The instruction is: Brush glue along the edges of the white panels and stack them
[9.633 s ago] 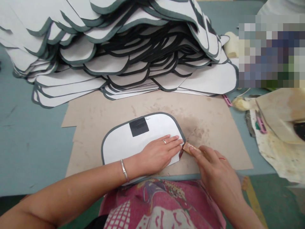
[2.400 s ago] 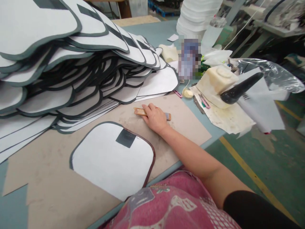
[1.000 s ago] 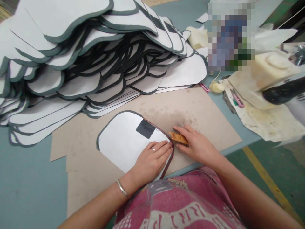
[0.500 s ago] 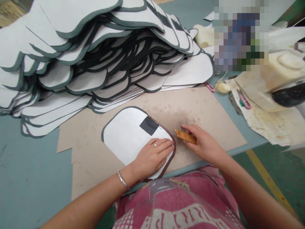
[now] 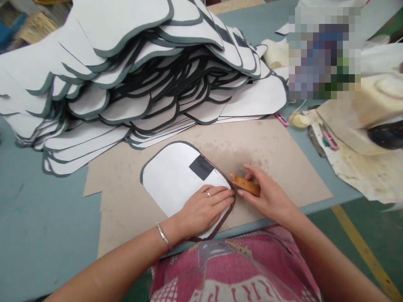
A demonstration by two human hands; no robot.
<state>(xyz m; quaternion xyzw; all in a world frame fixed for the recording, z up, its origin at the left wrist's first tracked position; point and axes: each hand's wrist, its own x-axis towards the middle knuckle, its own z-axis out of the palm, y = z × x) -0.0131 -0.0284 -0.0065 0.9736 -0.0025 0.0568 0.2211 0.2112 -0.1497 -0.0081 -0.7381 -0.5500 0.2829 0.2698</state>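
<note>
A white rounded panel (image 5: 171,180) with a dark edge and a black square patch (image 5: 201,167) lies on a brown cardboard sheet (image 5: 270,142). My left hand (image 5: 204,206) lies flat on the panel's near right part, fingers stretched out together toward its edge. My right hand (image 5: 267,195) is closed round a brown glue-stained brush (image 5: 244,184), whose tip touches the panel's right edge. That edge looks reddish brown, while the left edge is grey-green.
A tall heap of like white panels (image 5: 141,71) fills the table's back and left. At the right sit a yellowish glue container (image 5: 355,109) on stained paper (image 5: 362,172), pink clips (image 5: 330,140) and a yellow lump (image 5: 299,120). The table's near edge runs under my arms.
Since half a second ago, the brush tip has come up against the panel's right edge. My left hand stays flat on the panel. The camera shifted slightly.
</note>
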